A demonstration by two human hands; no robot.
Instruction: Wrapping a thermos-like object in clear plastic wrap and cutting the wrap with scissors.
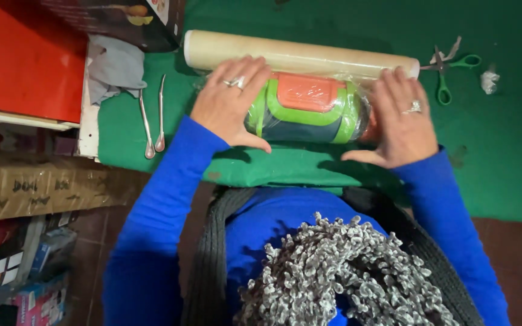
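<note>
With your left hand (228,102) and right hand (400,118) flat on the bundle (306,108) beside the film roll (297,55) on the tabletop (490,157), uneven pressure could probably wrinkle or tear the film.

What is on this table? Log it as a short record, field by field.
surface: green cloth-covered table
left hand: flat on the left end of the wrapped bundle
right hand: flat on its right end
wrapped bundle: green, orange and dark, lying on its side under clear film
film roll: lies just behind the bundle
scissors: green handles, right of the roll
metal tongs: left of the left hand
grey cloth: far left, beside a red surface
</note>
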